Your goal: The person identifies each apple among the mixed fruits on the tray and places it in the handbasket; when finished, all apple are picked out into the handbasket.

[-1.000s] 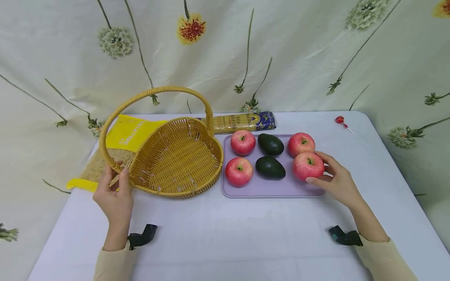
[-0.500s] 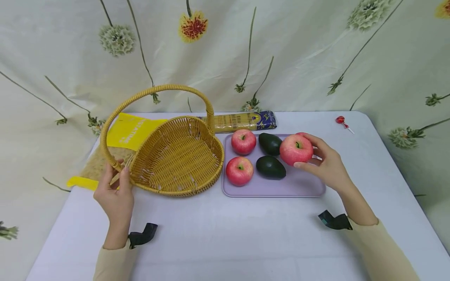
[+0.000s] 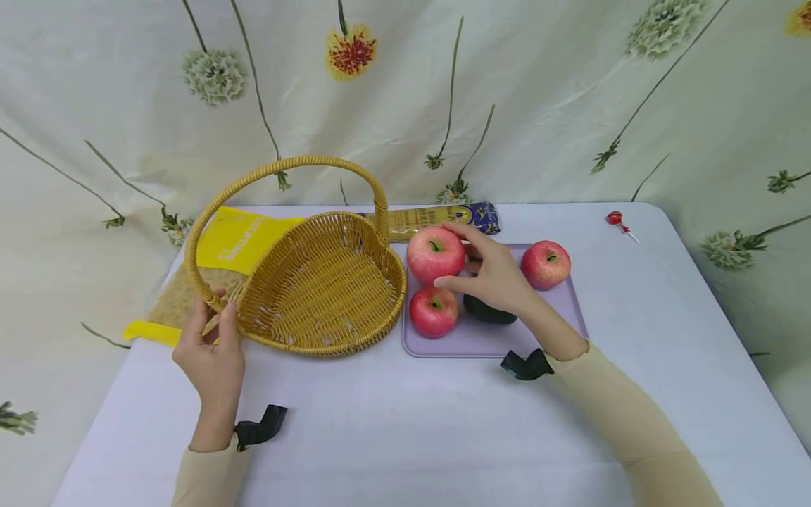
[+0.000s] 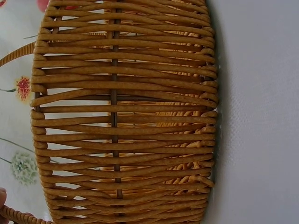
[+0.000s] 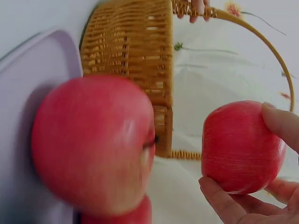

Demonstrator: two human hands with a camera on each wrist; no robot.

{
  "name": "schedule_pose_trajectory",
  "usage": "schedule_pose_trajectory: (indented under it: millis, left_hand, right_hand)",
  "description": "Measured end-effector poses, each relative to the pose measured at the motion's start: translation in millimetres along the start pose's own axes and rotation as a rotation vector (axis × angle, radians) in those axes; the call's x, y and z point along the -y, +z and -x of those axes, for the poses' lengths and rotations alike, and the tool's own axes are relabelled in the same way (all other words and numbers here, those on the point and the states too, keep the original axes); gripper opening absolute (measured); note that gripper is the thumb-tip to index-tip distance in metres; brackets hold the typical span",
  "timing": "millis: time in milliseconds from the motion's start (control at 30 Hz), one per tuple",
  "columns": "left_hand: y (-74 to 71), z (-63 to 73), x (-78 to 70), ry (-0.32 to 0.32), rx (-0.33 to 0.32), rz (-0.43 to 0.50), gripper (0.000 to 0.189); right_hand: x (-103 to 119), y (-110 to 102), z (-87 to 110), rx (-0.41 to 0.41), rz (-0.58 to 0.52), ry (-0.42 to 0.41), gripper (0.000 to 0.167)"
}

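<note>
My right hand (image 3: 491, 271) grips a red apple (image 3: 435, 255) above the left end of a lilac tray (image 3: 551, 338), near the basket's right rim. The right wrist view shows the gripped apple (image 5: 240, 147) raised, thumb and fingers around it. On the tray are a front-left apple (image 3: 434, 312), another apple (image 3: 546, 265) at back right, and a dark avocado (image 3: 488, 311) partly under my hand. The raised apple and hand hide the tray's back left. My left hand (image 3: 212, 359) holds the handle base of a wicker basket (image 3: 323, 289); its woven side (image 4: 126, 121) fills the left wrist view.
A yellow bag (image 3: 231, 239) lies behind and left of the basket. Behind the tray is a long pack of pasta (image 3: 412, 220), its end blue. A red lollipop (image 3: 614, 218) lies at back right. Flower-printed cloth (image 3: 538, 105) hangs behind the table.
My right hand lifted the apple from the tray's right side and carried it left, over the avocados, to the tray's left end. My left hand stays on the basket handle.
</note>
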State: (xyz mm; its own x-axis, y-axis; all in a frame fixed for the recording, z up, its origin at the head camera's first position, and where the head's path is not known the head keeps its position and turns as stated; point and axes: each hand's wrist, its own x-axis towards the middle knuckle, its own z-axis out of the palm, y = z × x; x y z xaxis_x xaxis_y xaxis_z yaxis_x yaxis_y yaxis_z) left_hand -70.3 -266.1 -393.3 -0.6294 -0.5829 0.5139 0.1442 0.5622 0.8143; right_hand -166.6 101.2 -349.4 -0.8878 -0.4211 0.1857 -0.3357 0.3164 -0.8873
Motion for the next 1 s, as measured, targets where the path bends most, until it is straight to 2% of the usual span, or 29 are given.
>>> schedule_pose_trajectory:
  millis: [200,533,667,1000]
  left_hand:
    - [-0.9,1.1,-3.2,0.001,0.005,0.018,0.033]
    - [-1.9,1.0,-3.7,0.002,0.007,0.006,0.033]
    - [-2.4,0.3,-3.5,0.006,0.002,0.000,0.033]
    - [-1.5,0.5,-4.2,0.012,0.010,-0.002,0.037]
  right_hand:
    - [13,39,-26.6,0.089,-0.012,-0.043,0.080]
    - [27,91,-58.6,0.121,0.031,-0.090,0.079]
    - [30,107,-70.9,0.124,0.016,-0.075,0.078]
    - [41,143,-98.8,0.095,0.070,0.006,0.079]
